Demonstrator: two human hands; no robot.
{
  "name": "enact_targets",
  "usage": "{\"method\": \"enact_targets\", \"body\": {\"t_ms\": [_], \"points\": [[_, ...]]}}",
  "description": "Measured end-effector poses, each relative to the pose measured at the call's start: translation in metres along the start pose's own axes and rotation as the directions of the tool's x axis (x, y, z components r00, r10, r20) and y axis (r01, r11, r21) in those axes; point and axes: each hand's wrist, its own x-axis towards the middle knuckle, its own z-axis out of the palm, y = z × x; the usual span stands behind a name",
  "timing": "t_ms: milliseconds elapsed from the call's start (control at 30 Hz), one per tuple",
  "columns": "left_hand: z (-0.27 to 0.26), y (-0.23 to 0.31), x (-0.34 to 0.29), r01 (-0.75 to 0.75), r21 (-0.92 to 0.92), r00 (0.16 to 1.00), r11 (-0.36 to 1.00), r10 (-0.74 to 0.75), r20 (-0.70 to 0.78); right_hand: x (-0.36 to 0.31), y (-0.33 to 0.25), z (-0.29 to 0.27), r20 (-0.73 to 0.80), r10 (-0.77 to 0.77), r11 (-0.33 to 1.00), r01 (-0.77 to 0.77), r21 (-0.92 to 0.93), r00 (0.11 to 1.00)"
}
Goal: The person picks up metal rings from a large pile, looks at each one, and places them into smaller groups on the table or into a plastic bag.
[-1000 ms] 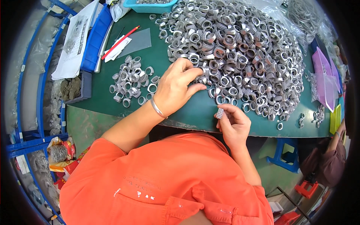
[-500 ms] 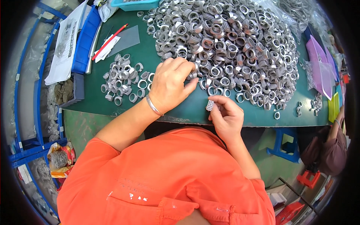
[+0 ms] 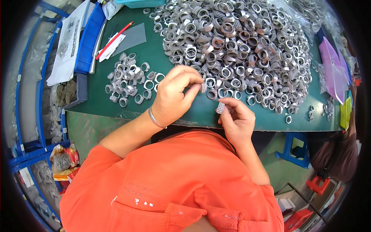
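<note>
My left hand [image 3: 176, 92] is closed in a pinch on a silver-grey metal ring [image 3: 203, 88] with a studded band, at the near edge of the large heap of rings [image 3: 239, 50]. Just above the table edge, my right hand [image 3: 239, 120] grips another studded ring [image 3: 220, 108] between thumb and fingers, its patterned face turned up. Left of my left hand lies a smaller pile of similar rings [image 3: 129, 77]. The two hands are apart, and each ring's far side is hidden by fingers.
The green table [image 3: 154, 116] carries a red pencil [image 3: 116, 40] on white paper slips and a blue bin [image 3: 89, 42] at the left. Purple trays [image 3: 331, 71] and a yellow-green tray [image 3: 346, 113] stand at the right. A blue stool [image 3: 293, 149] is below; another person sits far right.
My left hand has drawn back slightly from the big heap, and a ring now shows between its fingertips. The right hand still holds its ring, shifted a little rightward in the picture.
</note>
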Motion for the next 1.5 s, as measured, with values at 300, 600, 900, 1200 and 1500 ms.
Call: {"method": "enact_targets", "body": {"t_ms": [300,600,900,1200,1500], "points": [[0.006,0.005,-0.018,0.517,-0.406,0.852,0.753,-0.411,0.323,0.001,-0.001,0.002,0.015,0.031,0.997,-0.032,0.069,0.999],[0.006,0.003,-0.018,0.323,-0.345,0.93,0.881,-0.228,0.29,0.002,-0.002,0.001,0.031,0.008,1.0,-0.009,0.029,1.0],[0.006,0.003,-0.012,0.692,-0.586,0.722,0.423,-0.416,0.553,0.002,0.001,0.001,0.044,-0.015,1.0,0.015,0.016,0.999],[0.007,0.0,-0.005,0.75,-0.486,0.658,0.448,-0.437,0.612,0.003,0.002,0.001,0.051,-0.024,1.0,0.024,0.001,0.998],[0.007,0.004,-0.004,0.756,-0.474,0.652,0.45,-0.458,0.604,0.003,0.003,0.003,0.032,-0.02,0.999,0.021,-0.025,0.999]]}}
